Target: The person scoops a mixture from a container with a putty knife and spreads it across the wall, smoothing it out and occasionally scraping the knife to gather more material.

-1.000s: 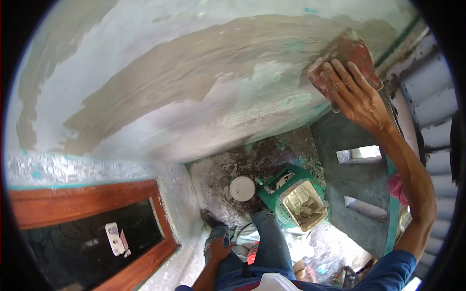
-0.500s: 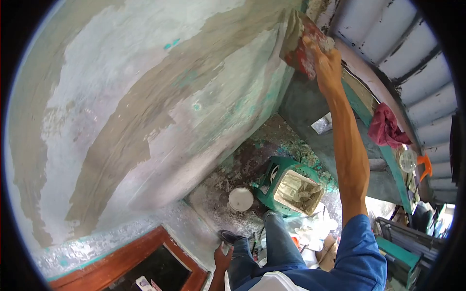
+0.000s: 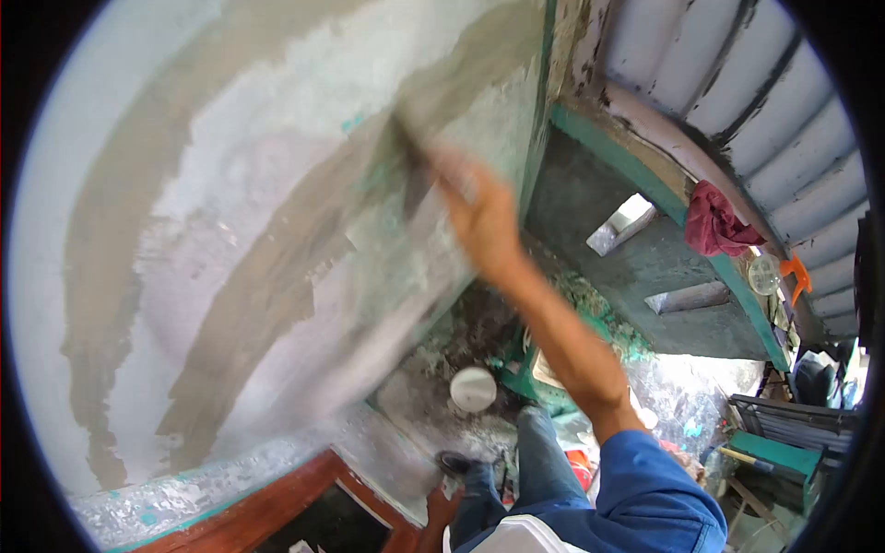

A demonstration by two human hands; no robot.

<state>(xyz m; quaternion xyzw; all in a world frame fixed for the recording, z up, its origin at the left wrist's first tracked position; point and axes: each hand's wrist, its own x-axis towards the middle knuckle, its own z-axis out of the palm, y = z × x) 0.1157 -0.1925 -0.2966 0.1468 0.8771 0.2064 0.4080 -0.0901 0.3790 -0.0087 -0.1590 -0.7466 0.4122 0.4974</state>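
My right hand (image 3: 484, 221), blurred by motion, is closed around the handle of a plastering trowel (image 3: 412, 161). The trowel's flat blade shows nearly edge-on as a dark smear against the wall (image 3: 230, 175). Broad grey-brown bands of plaster (image 3: 263, 267) curve across the wall's pale, patchy surface. Low down, my left hand (image 3: 442, 507) hangs beside my leg, its fingers loosely apart and nothing visible in them.
On the floor stand a white bucket (image 3: 473, 390) and a green container (image 3: 525, 380), partly hidden behind my right arm. A wooden frame (image 3: 277, 493) borders the wall's bottom. To the right are a grey partition (image 3: 599, 184), a maroon cloth (image 3: 714, 221) and corrugated sheeting (image 3: 737, 83).
My right hand has swept the trowel from the wall's upper right corner down and left to its middle. The view has shifted slightly, and my arm now covers much of the green container.
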